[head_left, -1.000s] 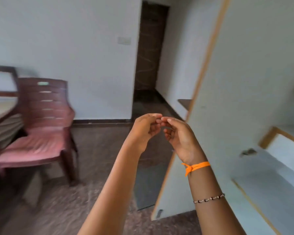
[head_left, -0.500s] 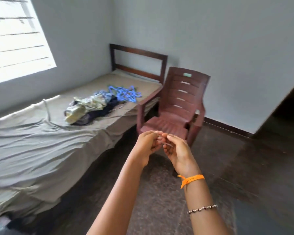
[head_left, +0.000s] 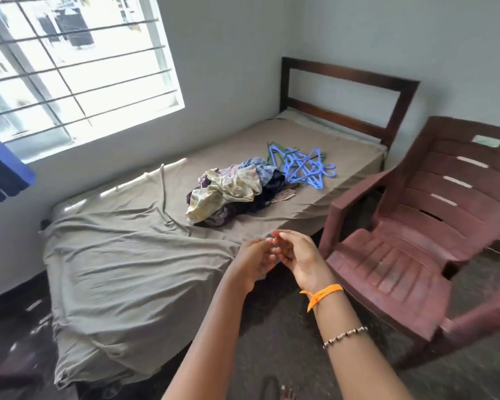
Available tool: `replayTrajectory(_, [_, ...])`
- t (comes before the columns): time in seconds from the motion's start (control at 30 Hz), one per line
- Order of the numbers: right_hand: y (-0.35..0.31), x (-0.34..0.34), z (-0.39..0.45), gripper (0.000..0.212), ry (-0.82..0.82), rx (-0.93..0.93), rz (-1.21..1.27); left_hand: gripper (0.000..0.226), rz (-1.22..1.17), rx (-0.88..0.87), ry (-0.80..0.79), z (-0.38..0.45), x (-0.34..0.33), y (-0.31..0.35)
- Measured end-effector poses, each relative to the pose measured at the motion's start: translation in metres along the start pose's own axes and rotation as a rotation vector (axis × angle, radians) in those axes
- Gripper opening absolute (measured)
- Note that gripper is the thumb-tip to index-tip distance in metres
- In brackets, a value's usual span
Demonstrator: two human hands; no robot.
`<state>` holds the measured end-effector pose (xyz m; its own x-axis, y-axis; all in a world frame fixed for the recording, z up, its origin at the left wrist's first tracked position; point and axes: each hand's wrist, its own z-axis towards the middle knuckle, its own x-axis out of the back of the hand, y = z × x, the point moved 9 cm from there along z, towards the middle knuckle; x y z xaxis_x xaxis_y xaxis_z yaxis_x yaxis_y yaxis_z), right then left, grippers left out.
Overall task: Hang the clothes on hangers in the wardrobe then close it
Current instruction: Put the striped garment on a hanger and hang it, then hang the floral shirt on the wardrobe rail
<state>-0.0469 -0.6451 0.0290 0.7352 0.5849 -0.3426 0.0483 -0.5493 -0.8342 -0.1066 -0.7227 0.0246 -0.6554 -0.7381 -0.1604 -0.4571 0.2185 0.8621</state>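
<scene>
A pile of crumpled clothes (head_left: pixel 231 192), pale yellow, purple and dark, lies on the bed (head_left: pixel 133 255). Just behind it to the right sits a heap of blue plastic hangers (head_left: pixel 300 166). My left hand (head_left: pixel 253 262) and my right hand (head_left: pixel 299 256) are held together in front of me, above the bed's near edge, short of the clothes. Their fingers are loosely curled and touch each other, and nothing shows between them. An orange band and a bead bracelet circle my right wrist. The wardrobe is out of view.
A maroon plastic chair (head_left: pixel 416 255) stands right of the bed, close to my right hand. The bed's dark wooden headboard (head_left: pixel 347 90) is against the far wall. A barred window (head_left: pixel 70 67) is at the left, with a blue cloth (head_left: pixel 3 171) hanging at the left edge. The floor is dark.
My view has swung left from the wardrobe door past the chair to the bed, and I am closer to the clothes. My hands stayed together in front of me.
</scene>
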Motion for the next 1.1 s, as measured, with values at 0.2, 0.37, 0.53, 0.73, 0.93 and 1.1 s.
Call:
replayTrajectory(0.2, [-0.001, -0.030, 0.118, 0.026, -0.032, -0.150, -0.021, 0.019, -0.087, 0.066, 0.073, 0.101, 0.035, 0.024])
replayTrajectory(0.37, [0.010, -0.045, 0.227, 0.030, -0.017, -0.248, -0.124, 0.015, -0.063, 0.100, 0.098, 0.202, 0.068, 0.035])
replayTrajectory(0.53, [0.011, -0.063, 0.364, 0.028, 0.040, -0.265, -0.270, 0.016, -0.028, 0.118, 0.078, 0.320, 0.102, 0.066])
replayTrajectory(0.73, [0.055, -0.080, 0.508, 0.030, 0.091, -0.417, -0.361, 0.021, -0.118, 0.258, 0.227, 0.435, 0.157, 0.065])
replayTrajectory(0.93, [0.112, -0.066, 0.583, 0.028, 0.215, -0.564, -0.282, 0.016, -0.130, 0.456, 0.253, 0.490, 0.192, 0.023])
replayTrajectory(1.1, [0.100, -0.071, 0.585, 0.012, 0.207, -0.474, -0.010, 0.012, -0.278, 0.567, 0.341, 0.514, 0.212, 0.006])
